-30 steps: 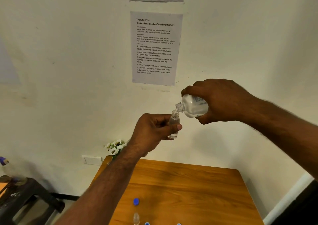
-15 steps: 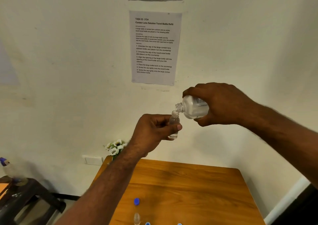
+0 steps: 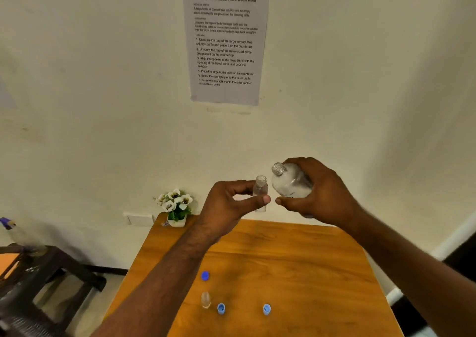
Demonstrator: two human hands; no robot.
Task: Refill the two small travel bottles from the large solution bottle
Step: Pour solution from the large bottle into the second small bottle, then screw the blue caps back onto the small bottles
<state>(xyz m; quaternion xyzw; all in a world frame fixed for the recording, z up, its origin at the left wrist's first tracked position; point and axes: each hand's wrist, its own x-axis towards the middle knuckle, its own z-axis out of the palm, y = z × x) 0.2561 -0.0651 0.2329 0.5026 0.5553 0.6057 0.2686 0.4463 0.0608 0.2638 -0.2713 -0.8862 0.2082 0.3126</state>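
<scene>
Above the far half of the desk, both hands held in the air, close together but not touching.

- Left hand: thumb and fingers pinch a small travel bottle, uncapped, upright, long axis vertical, mouth up. Its lower part is hidden behind the thumb; fill level hard to make out.
- Right hand: wrapped round the large solution bottle, uncapped, tilted with neck pointing up and to the left, mouth just beside the travel bottle's but apart from it. Base and label hidden by the palm.
- On the desk, near edge: second travel bottle, clear, blurred, standing upright; a dark blue cap behind it; two lighter blue caps to its right.
- Far left corner: potted white flowers.
- Wall: printed instruction sheet, top edge cut off.
</scene>
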